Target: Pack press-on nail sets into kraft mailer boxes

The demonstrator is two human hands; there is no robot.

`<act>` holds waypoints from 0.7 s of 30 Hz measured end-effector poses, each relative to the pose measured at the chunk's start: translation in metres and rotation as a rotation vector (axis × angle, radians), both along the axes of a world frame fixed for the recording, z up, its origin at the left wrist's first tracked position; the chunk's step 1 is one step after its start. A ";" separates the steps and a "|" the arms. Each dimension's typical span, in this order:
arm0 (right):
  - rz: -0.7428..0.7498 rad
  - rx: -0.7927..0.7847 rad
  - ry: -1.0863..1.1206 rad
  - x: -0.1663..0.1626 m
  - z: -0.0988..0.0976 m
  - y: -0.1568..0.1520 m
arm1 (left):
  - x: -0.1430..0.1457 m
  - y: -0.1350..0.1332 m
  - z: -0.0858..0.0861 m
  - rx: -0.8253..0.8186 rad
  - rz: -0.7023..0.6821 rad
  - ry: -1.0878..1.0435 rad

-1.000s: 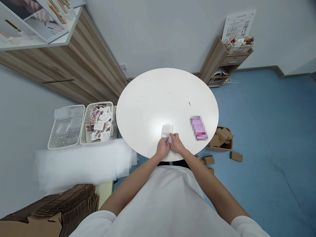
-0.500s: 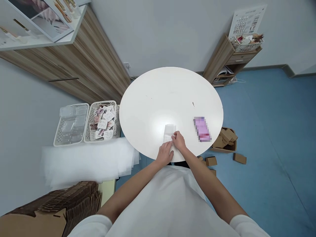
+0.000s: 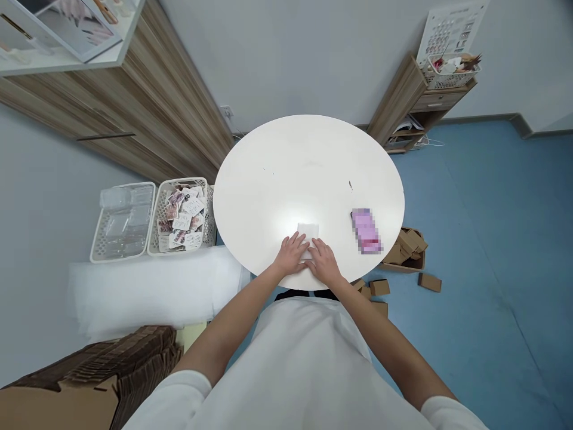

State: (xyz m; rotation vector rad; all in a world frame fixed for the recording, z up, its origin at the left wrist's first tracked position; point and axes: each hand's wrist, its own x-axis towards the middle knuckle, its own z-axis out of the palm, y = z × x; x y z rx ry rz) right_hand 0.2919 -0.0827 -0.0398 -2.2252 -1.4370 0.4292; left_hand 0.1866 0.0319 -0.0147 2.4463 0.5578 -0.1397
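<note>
A small folded piece of thin white foam sheet [image 3: 308,229] lies near the front edge of the round white table [image 3: 268,191]. My left hand [image 3: 290,255] rests on its left side, fingers spread and pointing away from me. On its right side lies my right hand [image 3: 324,263], also with fingers stretched out. Both palms face down, and the two hands nearly meet over the sheet's near part, hiding most of it. Whether anything is wrapped inside cannot be seen.
A pixelated pink phone-like object [image 3: 367,232] lies on the table's right. Left stand a basket of printed cards [image 3: 211,218], a basket of clear plastic boxes [image 3: 96,239], stacked white sheets [image 3: 147,292] and flattened cardboard [image 3: 54,406]. Small brown boxes [image 3: 430,282] sit on the floor right.
My right hand has gone from pinching the sheet's edge to lying spread on it. My left hand has shifted up and left and flattened out. The visible sheet looks shorter.
</note>
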 end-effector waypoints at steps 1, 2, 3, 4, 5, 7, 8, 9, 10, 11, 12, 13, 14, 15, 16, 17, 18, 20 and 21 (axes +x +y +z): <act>0.068 -0.018 -0.018 -0.001 -0.001 -0.001 | 0.000 0.001 0.000 0.016 -0.023 0.017; 0.115 -0.041 -0.025 0.000 -0.002 -0.001 | 0.001 0.003 0.001 0.026 -0.042 0.038; 0.142 -0.065 -0.026 0.001 -0.004 0.000 | 0.002 0.005 0.002 0.029 -0.055 0.061; 0.154 -0.084 -0.025 0.003 -0.005 0.002 | 0.003 0.007 0.003 0.024 -0.060 0.085; 0.162 -0.097 -0.025 0.005 -0.006 0.004 | 0.004 0.009 0.003 0.013 -0.059 0.103; 0.182 -0.107 -0.034 0.010 -0.007 0.008 | 0.006 0.011 0.004 -0.020 -0.040 0.094; 0.197 -0.108 -0.041 0.012 -0.006 0.009 | 0.006 0.011 0.004 -0.040 -0.026 0.064; 0.215 -0.107 -0.047 0.013 -0.005 0.008 | 0.005 0.011 0.002 -0.061 -0.012 0.022; 0.239 -0.105 -0.051 0.012 -0.003 0.007 | 0.002 0.009 0.001 -0.082 -0.001 -0.024; 0.265 -0.103 -0.051 0.011 0.000 0.004 | -0.001 0.008 -0.001 -0.101 0.004 -0.067; 0.291 -0.101 -0.049 0.009 0.002 0.000 | -0.005 0.005 -0.002 -0.119 0.003 -0.100; 0.310 -0.098 -0.046 0.006 0.004 -0.004 | -0.010 0.003 -0.004 -0.133 -0.003 -0.122; 0.322 -0.093 -0.042 0.003 0.006 -0.008 | -0.015 0.000 -0.005 -0.143 -0.010 -0.132; 0.325 -0.086 -0.038 0.000 0.008 -0.012 | -0.019 -0.002 -0.007 -0.151 -0.013 -0.134; 0.315 -0.080 -0.034 -0.003 0.009 -0.014 | -0.023 -0.004 -0.007 -0.159 -0.011 -0.134; 0.294 -0.076 -0.026 -0.005 0.011 -0.016 | -0.025 -0.005 -0.008 -0.165 0.002 -0.135; 0.267 -0.078 -0.011 -0.006 0.012 -0.016 | -0.026 -0.005 -0.008 -0.172 0.025 -0.136; 0.215 -0.099 0.040 -0.002 0.015 -0.012 | -0.023 -0.002 -0.008 -0.191 0.086 -0.131; 0.192 -0.117 0.075 0.001 0.017 -0.007 | -0.020 0.001 -0.008 -0.199 0.119 -0.121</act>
